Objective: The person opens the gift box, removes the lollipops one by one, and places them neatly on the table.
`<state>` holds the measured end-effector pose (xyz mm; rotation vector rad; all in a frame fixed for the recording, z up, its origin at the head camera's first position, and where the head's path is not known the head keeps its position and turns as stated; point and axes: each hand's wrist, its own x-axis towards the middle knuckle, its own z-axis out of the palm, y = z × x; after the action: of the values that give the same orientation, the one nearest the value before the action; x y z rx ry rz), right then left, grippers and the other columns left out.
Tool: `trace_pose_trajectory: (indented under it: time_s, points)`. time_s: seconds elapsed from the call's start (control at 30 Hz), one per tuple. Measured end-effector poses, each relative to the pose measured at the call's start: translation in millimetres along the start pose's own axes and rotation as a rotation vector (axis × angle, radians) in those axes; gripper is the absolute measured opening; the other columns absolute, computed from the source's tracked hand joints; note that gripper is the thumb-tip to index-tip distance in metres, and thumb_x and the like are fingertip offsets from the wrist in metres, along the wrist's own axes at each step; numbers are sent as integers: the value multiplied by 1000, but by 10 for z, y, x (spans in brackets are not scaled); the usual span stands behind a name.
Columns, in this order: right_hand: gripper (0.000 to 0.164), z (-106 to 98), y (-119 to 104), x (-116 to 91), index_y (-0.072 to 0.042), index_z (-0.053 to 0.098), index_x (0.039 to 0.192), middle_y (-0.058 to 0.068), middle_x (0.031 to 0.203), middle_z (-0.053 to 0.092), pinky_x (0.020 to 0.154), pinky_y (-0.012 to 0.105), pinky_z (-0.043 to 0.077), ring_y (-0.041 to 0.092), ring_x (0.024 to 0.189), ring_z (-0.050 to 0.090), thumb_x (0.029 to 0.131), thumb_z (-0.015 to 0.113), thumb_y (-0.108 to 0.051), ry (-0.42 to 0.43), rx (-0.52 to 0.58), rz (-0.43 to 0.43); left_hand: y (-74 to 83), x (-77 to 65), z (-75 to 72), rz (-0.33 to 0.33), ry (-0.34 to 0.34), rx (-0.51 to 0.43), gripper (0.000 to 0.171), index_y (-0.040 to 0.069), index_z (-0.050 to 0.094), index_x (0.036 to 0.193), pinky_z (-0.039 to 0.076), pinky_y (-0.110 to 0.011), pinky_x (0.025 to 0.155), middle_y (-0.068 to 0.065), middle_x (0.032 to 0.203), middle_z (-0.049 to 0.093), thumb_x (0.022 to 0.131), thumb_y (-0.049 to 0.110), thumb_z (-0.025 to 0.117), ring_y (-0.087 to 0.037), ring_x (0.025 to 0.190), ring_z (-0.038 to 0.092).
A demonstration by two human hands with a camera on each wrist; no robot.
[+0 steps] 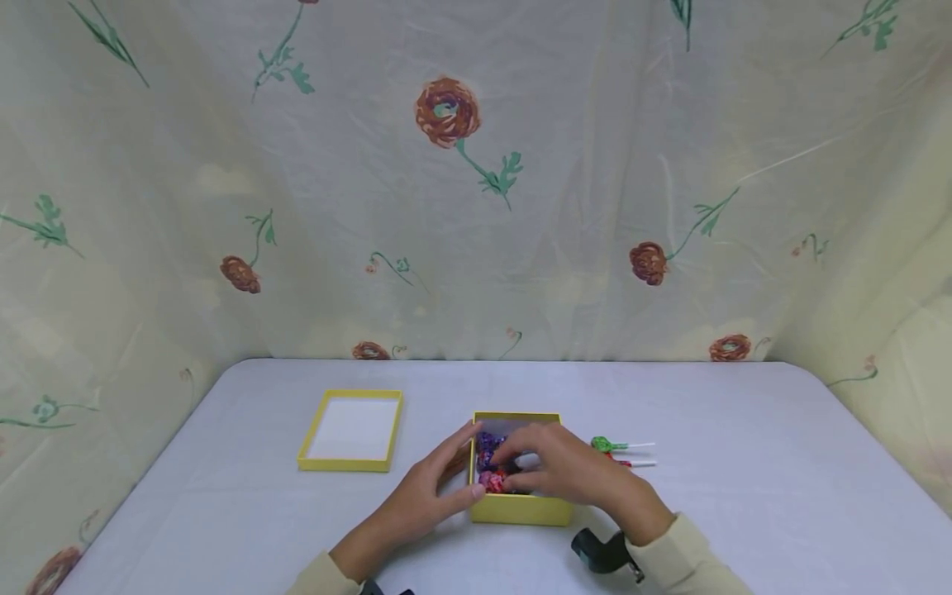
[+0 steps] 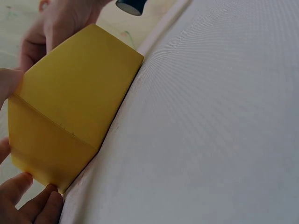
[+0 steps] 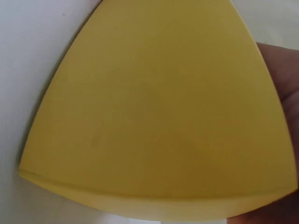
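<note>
A yellow box [image 1: 521, 510] stands uncovered on the table, with purple-wrapped lollipops [image 1: 487, 446] and a pink-wrapped lollipop [image 1: 491, 482] inside. My left hand [image 1: 427, 487] grips its left side, thumb at the front corner and fingers spread toward the back. In the left wrist view, several left fingertips [image 2: 17, 184] press along the lower edge of the box. My right hand [image 1: 561, 463] reaches over the right wall into the box, bent fingers and thumb down among the lollipops. I cannot tell whether it pinches one. The right wrist view is filled mostly by the box wall [image 3: 159, 112].
The yellow-rimmed lid [image 1: 353, 428] lies inside up at the left. Just right of the box are a green lollipop [image 1: 604, 445] and a red lollipop [image 1: 621, 463], white sticks pointing right. A black wrist camera [image 1: 598, 552] juts below my right wrist. Flowered curtains [image 1: 476, 273] enclose the white table [image 1: 186, 512].
</note>
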<state>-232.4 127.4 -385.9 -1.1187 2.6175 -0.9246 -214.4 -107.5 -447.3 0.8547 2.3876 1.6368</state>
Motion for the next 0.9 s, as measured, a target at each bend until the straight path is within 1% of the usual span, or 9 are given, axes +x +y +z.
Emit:
trace_pose_trajectory:
  time_s: [0.07, 0.2, 0.37, 0.53, 0.77, 0.9]
  points:
    - [20, 10, -2, 1, -16, 73, 106, -9, 106, 68, 92, 37, 53, 9, 103, 60, 87, 73, -22, 0, -17, -7, -3, 1, 0, 1, -3, -7, 71, 27, 25, 154, 32, -31, 114, 4, 158, 21, 94, 24, 63, -17, 139, 34]
    - [18, 25, -8, 6, -19, 73, 103, -10, 104, 68, 92, 36, 52, 8, 102, 60, 86, 74, -22, 3, -53, -12, -4, 4, 0, -3, -6, -15, 70, 27, 25, 153, 31, -32, 114, 4, 158, 21, 94, 25, 63, -18, 139, 34]
    - [17, 33, -10, 14, -20, 74, 102, -11, 104, 67, 94, 40, 51, 9, 104, 60, 86, 74, -24, -1, -109, -27, 4, 9, -2, -18, -8, -10, 70, 28, 25, 154, 31, -32, 114, 5, 158, 22, 94, 27, 63, -18, 139, 34]
    - [17, 36, -19, 13, -21, 74, 103, -11, 107, 67, 97, 44, 50, 13, 107, 59, 87, 73, -27, -11, -140, -17, 14, 6, 0, -20, -6, -8, 71, 27, 25, 154, 31, -33, 114, 4, 158, 21, 94, 27, 63, -19, 139, 34]
    - [14, 37, -34, 2, -23, 74, 100, -9, 108, 66, 101, 52, 42, 19, 110, 58, 86, 73, -26, -6, -130, 12, 22, -4, 7, 6, 2, -13, 72, 23, 25, 154, 32, -33, 114, 2, 158, 22, 93, 23, 64, -19, 138, 36]
    - [11, 40, -27, 1, -25, 73, 96, -10, 105, 66, 100, 51, 43, 17, 108, 59, 85, 75, -25, 9, -115, 23, 15, 0, 11, 21, 4, -10, 73, 21, 25, 154, 32, -33, 114, 1, 158, 22, 93, 22, 64, -19, 138, 36]
